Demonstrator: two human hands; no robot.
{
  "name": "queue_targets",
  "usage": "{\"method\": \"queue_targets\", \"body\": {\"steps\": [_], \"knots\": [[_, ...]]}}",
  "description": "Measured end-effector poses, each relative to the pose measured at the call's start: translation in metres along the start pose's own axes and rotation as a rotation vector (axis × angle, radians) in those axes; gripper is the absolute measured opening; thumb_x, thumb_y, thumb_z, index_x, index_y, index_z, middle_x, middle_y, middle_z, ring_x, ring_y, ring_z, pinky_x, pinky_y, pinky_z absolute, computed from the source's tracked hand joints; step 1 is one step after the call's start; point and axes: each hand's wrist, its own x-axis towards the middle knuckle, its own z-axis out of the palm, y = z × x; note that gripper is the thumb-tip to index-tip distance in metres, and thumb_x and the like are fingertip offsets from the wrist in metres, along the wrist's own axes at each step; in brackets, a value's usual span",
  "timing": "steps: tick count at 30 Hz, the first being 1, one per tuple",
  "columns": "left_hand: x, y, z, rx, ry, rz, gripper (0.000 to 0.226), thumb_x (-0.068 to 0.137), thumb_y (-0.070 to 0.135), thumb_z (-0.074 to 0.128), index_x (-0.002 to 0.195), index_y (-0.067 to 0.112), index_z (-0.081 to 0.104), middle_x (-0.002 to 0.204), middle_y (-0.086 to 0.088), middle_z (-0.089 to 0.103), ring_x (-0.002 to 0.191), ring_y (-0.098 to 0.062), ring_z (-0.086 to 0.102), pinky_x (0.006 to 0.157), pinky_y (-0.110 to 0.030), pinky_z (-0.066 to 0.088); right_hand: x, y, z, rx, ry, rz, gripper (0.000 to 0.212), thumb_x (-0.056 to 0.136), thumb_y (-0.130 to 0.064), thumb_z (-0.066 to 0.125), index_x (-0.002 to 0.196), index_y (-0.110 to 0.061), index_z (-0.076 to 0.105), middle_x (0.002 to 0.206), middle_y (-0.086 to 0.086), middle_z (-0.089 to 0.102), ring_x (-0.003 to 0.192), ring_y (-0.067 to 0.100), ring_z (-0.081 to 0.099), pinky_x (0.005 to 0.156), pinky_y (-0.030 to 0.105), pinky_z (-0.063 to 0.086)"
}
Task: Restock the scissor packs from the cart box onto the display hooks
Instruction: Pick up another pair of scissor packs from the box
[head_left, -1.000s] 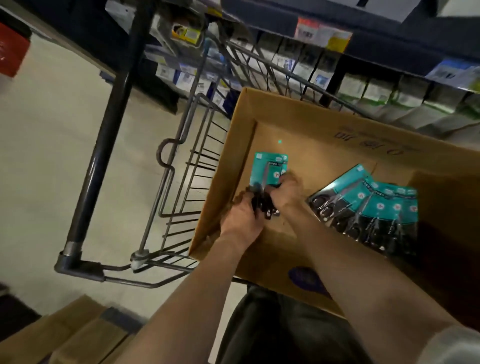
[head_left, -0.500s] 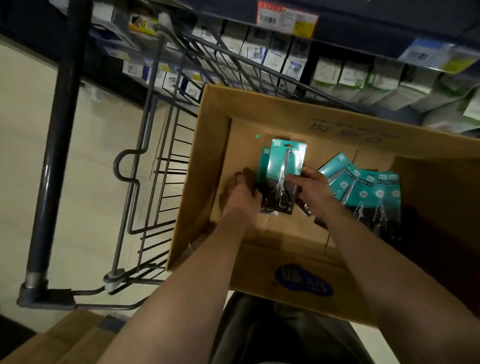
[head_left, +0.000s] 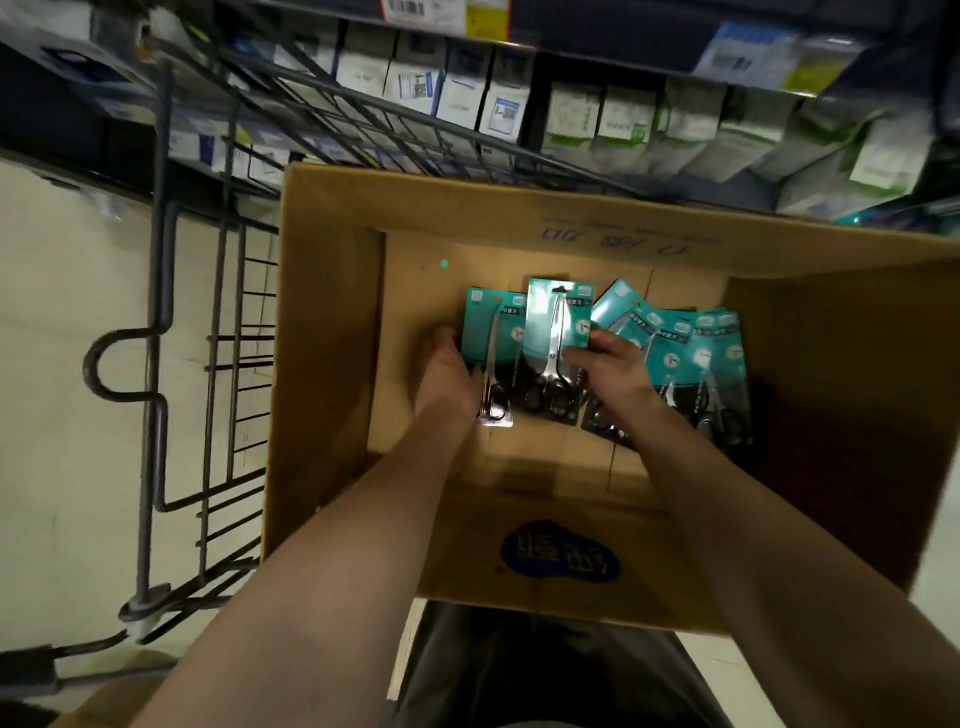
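**One camera on my head, looking down into the box**

There is a single view, worn on my head and tilted steeply forward and down. It looks straight into the open cardboard box (head_left: 332, 332), which fills the middle of the wide-angle frame at close range, with both my forearms reaching in from the near edge. Left of the box, the wire cart (head_left: 156, 322) and pale floor (head_left: 57, 374) show; beyond the box's far wall, the shelves (head_left: 597, 104) curve along the top edge, bent by the lens.

Matt brown cardboard box (head_left: 332, 322), glossy teal plastic-fronted scissor packs (head_left: 558, 322), dark metal wire cart (head_left: 156, 291).
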Motion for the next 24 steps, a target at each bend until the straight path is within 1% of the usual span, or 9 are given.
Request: {"method": "queue_targets", "body": {"steps": [4,6,8,10,13,17,20,22,24], "knots": [[0.004,-0.001,0.001,-0.068,-0.048,-0.035,0.04,0.096,0.013,0.068,0.133,0.018,0.053,0.123,-0.004,0.066,0.091,-0.014,0.059,0.061,-0.022,0.047,-0.004,0.001,-0.008,-0.024,-0.015,0.005,0.028,0.085,-0.006,0.073,0.113,-0.01,0.072,0.104,-0.001,0.075,0.091,0.012,0.073,0.073,0.021,0.057],[0.003,-0.002,0.002,-0.088,-0.031,-0.011,0.038,0.097,0.012,0.065,0.134,0.016,0.054,0.126,-0.003,0.065,0.092,-0.01,0.057,0.05,-0.014,0.04,-0.003,0.004,-0.012,-0.027,0.003,0.015,0.028,0.085,-0.007,0.073,0.113,-0.012,0.072,0.106,0.0,0.075,0.087,0.011,0.072,0.068,0.02,0.054],[-0.003,-0.004,0.004,-0.105,-0.009,0.027,0.036,0.099,0.01,0.062,0.134,0.016,0.056,0.129,-0.003,0.064,0.094,-0.008,0.056,0.046,-0.012,0.044,-0.007,0.007,-0.016,-0.035,0.011,0.011,0.029,0.084,-0.007,0.074,0.112,-0.014,0.072,0.109,0.001,0.075,0.092,0.013,0.072,0.077,0.025,0.057],[-0.01,-0.007,0.004,-0.156,0.009,0.066,0.029,0.1,0.008,0.061,0.128,0.016,0.059,0.126,-0.002,0.066,0.092,-0.007,0.058,0.048,-0.006,0.046,-0.012,0.011,-0.021,-0.034,0.024,0.006,0.027,0.084,-0.006,0.073,0.11,-0.014,0.073,0.109,0.002,0.075,0.098,0.019,0.072,0.089,0.034,0.058],[-0.027,-0.014,-0.001,-0.246,0.03,0.116,0.021,0.099,0.015,0.064,0.118,0.025,0.061,0.113,0.005,0.069,0.093,-0.008,0.064,0.058,-0.009,0.046,-0.03,0.014,-0.025,-0.022,0.073,-0.015,0.027,0.086,-0.002,0.071,0.109,-0.014,0.066,0.104,0.001,0.071,0.093,0.021,0.069,0.082,0.033,0.057],[-0.058,-0.02,-0.012,-0.392,0.0,0.158,0.028,0.097,0.011,0.066,0.121,0.025,0.062,0.114,-0.001,0.073,0.094,-0.015,0.073,0.074,-0.032,0.061,-0.064,0.019,-0.033,0.049,0.125,-0.053,0.033,0.088,0.004,0.066,0.118,-0.01,0.06,0.112,0.008,0.069,0.092,0.022,0.069,0.076,0.035,0.061],[-0.087,-0.022,-0.022,-0.462,0.014,0.225,0.026,0.096,0.009,0.066,0.117,0.023,0.062,0.106,0.005,0.07,0.083,-0.005,0.069,0.068,-0.023,0.056,-0.099,0.024,-0.043,0.056,0.176,-0.095,0.046,0.08,-0.013,0.075,0.124,-0.009,0.062,0.112,0.008,0.072,0.095,0.026,0.071,0.088,0.044,0.059],[-0.113,-0.023,-0.029,-0.469,0.028,0.287,0.022,0.095,0.009,0.067,0.108,0.025,0.06,0.095,0.006,0.069,0.077,-0.007,0.067,0.063,-0.018,0.053,-0.12,0.036,-0.054,0.035,0.215,-0.178,0.04,0.071,-0.023,0.075,0.11,-0.016,0.07,0.106,0.01,0.074,0.094,0.03,0.073,0.085,0.047,0.059],[-0.137,-0.025,-0.031,-0.487,0.024,0.327,0.023,0.09,0.011,0.07,0.099,0.029,0.059,0.094,-0.002,0.073,0.085,-0.022,0.073,0.075,-0.032,0.059,-0.149,0.043,-0.065,0.043,0.255,-0.259,0.019,0.072,-0.018,0.075,0.091,-0.018,0.071,0.102,0.011,0.076,0.093,0.029,0.073,0.085,0.052,0.059]]}}
